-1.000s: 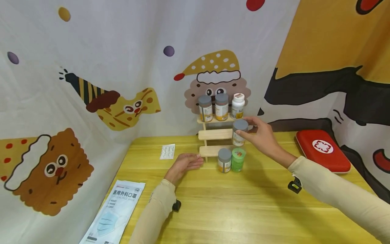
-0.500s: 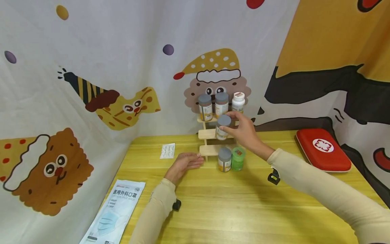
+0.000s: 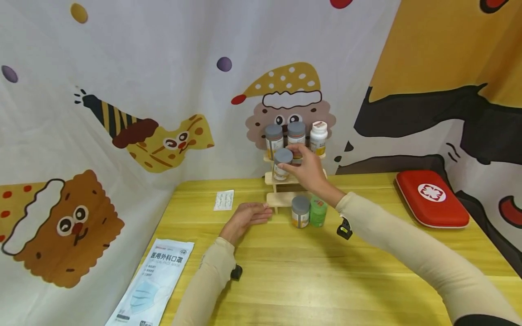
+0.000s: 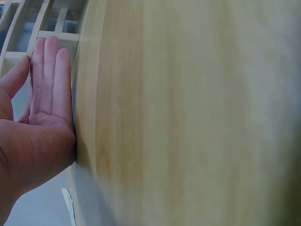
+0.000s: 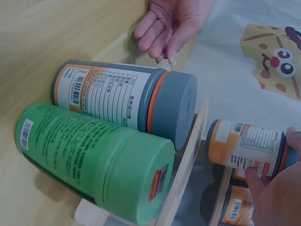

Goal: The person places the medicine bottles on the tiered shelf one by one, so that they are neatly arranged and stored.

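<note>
Change over the last second: right hand (image 3: 307, 169) has carried the held jar (image 3: 280, 163) leftward along the rack (image 3: 274, 189), from the right end of the middle tier (image 3: 292, 180) to its left end

Jar is roughly upright there, nearer than the top-tier jars and partly hiding one; can't tell if its base touches the wood

My read: sideways travel is mostly done and the jar lines up with the left end, but it isn't released, so don't count it as seated; lid sits close to the top tier (image 3: 267, 158), bump risk

Right hand: fingers and thumb closed round the jar just below the lid, no other load
Left hand (image 3: 246, 218): unmoved, long fingers straight, thumb and forefinger pinching the left end of the bottom tier (image 3: 279, 198), probably steadying

Counts:
- grey-lidded jars 4: the held one, two on the top tier at left (image 3: 274, 139) and middle (image 3: 296, 130), one near jar (image 3: 301, 213) on the table (image 3: 285, 271) in front of the rack
- white bottle 1 (image 3: 318, 138), top tier right
- green tub 1 (image 3: 318, 213), just right of the near jar
- rack 1, three tiers
- red case 1 (image 3: 432, 195), far right
- paper slip 1 (image 3: 224, 199), left of rack
- mask packet 1 (image 3: 151, 280), near left
</note>
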Motion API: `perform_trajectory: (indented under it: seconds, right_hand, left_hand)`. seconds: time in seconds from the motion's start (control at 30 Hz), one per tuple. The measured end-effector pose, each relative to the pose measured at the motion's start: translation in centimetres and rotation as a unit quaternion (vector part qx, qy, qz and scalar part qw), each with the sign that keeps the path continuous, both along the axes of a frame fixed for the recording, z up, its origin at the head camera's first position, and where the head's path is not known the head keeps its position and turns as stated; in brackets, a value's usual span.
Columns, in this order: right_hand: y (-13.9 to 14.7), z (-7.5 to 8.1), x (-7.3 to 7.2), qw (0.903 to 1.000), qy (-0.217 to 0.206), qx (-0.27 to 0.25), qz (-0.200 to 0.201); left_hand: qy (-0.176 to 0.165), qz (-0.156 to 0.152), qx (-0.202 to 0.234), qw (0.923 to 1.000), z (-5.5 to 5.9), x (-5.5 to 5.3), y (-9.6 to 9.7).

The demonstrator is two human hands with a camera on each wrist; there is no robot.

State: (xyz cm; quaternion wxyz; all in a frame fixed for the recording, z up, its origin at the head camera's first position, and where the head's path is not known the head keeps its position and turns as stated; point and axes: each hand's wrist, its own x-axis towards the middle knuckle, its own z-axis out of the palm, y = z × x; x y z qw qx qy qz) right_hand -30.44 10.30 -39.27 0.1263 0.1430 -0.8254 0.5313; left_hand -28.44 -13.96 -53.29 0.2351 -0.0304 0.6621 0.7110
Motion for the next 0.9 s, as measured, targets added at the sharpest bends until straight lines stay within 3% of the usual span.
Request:
perform_trajectory:
  seconds: [0.37, 0.9]
  right_hand:
    - [-0.9, -1.2, -1.0, 0.9999, 0.013, -0.001, 0.011]
    - [-1.9, -1.4, -2.2, 0.9987, 0.001, 0.044, -0.025]
  left_hand:
    - [0.007, -0.007, 0.000, 0.9999, -0.2, 0.0, -0.1]
    - [0.000, -0.003, 0.011, 0.9999, -0.1, -0.2, -0.1]
